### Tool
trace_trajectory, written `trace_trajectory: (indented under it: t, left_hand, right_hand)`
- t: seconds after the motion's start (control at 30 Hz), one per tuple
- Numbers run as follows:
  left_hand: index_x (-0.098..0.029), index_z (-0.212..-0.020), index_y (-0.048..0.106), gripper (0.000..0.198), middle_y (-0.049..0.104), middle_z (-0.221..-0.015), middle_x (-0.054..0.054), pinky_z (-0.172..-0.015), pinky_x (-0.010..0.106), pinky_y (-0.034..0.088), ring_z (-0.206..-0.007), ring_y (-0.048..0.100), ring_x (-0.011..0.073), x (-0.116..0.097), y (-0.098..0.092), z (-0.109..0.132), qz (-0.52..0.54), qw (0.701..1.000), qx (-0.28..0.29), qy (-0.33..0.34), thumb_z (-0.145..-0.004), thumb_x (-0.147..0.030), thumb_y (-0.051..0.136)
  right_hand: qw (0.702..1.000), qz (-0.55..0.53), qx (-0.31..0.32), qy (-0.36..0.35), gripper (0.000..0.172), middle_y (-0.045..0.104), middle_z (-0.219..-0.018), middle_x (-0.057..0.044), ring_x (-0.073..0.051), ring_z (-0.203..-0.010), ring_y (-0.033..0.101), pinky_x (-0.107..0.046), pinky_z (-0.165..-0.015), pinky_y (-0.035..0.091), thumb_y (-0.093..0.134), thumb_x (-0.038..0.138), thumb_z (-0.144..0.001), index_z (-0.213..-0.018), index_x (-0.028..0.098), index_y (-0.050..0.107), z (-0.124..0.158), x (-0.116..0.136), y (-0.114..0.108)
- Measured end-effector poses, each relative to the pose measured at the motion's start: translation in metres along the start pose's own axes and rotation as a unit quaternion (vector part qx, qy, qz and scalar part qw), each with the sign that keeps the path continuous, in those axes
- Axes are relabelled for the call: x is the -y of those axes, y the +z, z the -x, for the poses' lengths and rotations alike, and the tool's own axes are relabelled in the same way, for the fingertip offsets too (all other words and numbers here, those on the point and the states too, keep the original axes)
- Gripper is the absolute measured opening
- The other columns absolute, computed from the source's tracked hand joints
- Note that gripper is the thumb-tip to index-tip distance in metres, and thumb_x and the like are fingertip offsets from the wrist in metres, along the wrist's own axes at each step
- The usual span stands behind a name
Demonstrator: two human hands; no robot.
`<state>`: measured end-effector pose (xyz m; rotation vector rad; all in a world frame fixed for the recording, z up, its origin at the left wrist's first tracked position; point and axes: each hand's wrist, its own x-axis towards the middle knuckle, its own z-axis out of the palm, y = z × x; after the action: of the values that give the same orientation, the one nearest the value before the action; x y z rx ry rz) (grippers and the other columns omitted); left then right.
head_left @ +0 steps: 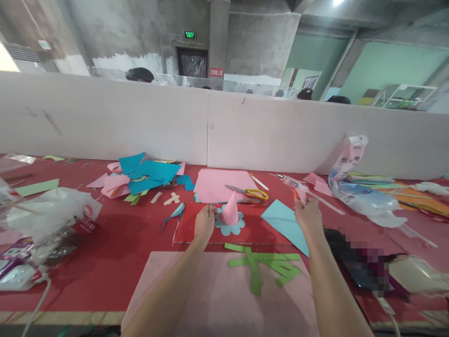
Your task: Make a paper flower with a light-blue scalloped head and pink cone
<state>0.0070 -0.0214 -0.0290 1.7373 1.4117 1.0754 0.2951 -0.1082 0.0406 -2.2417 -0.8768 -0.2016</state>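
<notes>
A pink paper cone (230,211) stands upright on a light blue paper flower (229,229), which lies on a red board (189,229). My left hand (204,223) is at the flower's left edge with thumb and fingers pinched together. Whatever is between those fingertips is too small to tell. Off to the right, my right hand (309,216) is closed around a clear glue gun (298,186) with a small red light; its nozzle points to the left and a glue stick sticks out behind. Beneath that wrist lies a light blue paper sheet (286,222).
Scissors (250,193) lie by pink paper sheets (224,182) behind the cone. Green paper strips (256,267) rest on a pink sheet (168,290) in front. Paper scraps (150,175) and a plastic bag (52,210) are left; a phone (345,260) is right. A white partition (147,121) borders the back.
</notes>
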Motion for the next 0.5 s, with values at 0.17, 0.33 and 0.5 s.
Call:
trace_trajectory:
  t: [0.17, 0.33, 0.5]
  left_hand:
    - [-0.017, -0.084, 0.06, 0.037, 0.067, -0.086, 0.007, -0.069, 0.027, 0.045, -0.076, 0.062, 0.0165, 0.0, 0.0, 0.0, -0.004, 1.0, 0.006, -0.018, -0.087, -0.035, 0.028]
    - [-0.017, -0.082, 0.06, 0.037, 0.067, -0.086, 0.007, -0.069, 0.027, 0.045, -0.074, 0.062, 0.0171, -0.002, -0.001, -0.001, -0.01, 1.0, 0.004, -0.015, -0.087, -0.035, 0.029]
    - [-0.018, -0.081, 0.06, 0.039, 0.067, -0.084, 0.007, -0.066, 0.028, 0.044, -0.072, 0.061, 0.0176, -0.003, -0.001, -0.002, 0.013, 1.0, -0.005, -0.007, -0.086, -0.039, 0.028]
  right_hand:
    - [0.99, -0.037, 0.119, -0.063, 0.026, 0.06, -0.077, -0.011, -0.023, -0.072, 0.058, -0.027, -0.057, 0.036, 0.039, 0.036, -0.081, -0.092, 0.015, 0.049, 0.05, 0.021, 0.028]
    - [0.981, -0.12, 0.147, -0.044, 0.028, 0.06, -0.081, -0.01, -0.022, -0.071, 0.058, -0.027, -0.057, 0.037, 0.046, 0.035, -0.075, -0.095, 0.016, 0.045, 0.079, 0.01, 0.061]
    - [0.978, -0.158, 0.131, -0.039, 0.043, 0.059, -0.079, -0.008, -0.022, -0.069, 0.056, -0.029, -0.061, 0.039, 0.048, 0.039, -0.071, -0.105, 0.014, 0.045, 0.08, 0.003, 0.066]
